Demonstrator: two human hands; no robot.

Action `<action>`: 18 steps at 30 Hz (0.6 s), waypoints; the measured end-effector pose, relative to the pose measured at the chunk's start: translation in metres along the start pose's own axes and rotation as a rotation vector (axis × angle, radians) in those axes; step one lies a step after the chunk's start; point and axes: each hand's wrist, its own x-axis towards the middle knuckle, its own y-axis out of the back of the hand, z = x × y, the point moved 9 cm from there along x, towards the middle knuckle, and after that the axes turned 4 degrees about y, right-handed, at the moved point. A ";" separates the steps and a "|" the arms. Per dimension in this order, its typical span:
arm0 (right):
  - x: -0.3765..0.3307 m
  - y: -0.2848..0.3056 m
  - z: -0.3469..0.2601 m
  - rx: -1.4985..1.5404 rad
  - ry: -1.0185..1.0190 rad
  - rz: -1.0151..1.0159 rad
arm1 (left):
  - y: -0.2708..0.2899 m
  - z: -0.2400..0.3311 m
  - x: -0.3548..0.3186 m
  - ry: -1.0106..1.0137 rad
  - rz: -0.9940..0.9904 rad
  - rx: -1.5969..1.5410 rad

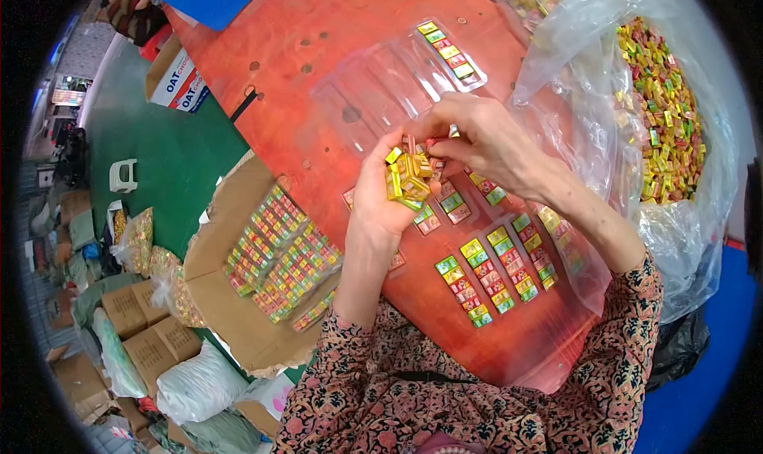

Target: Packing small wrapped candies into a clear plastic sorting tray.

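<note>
While left grip (377,190) cups yellow packets (409,177) palm-up, right grip (486,132) arches beside them, curled inward, hold unclear.

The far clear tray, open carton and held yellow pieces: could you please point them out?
Far clear tray (386,79), head view, empty compartment.
Open carton (226,208), head view, bare cardboard side.
Held yellow pieces (409,170), head view, cluster's middle.

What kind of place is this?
Probably a small packing workshop: a big plastic bag full of small bright pieces, a clear tray with just one column filled, and an open carton holding many neat rows of similar pieces.
</note>
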 end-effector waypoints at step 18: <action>-0.004 0.024 0.011 0.096 -0.049 0.288 | -0.023 -0.002 -0.004 0.030 -0.197 -0.181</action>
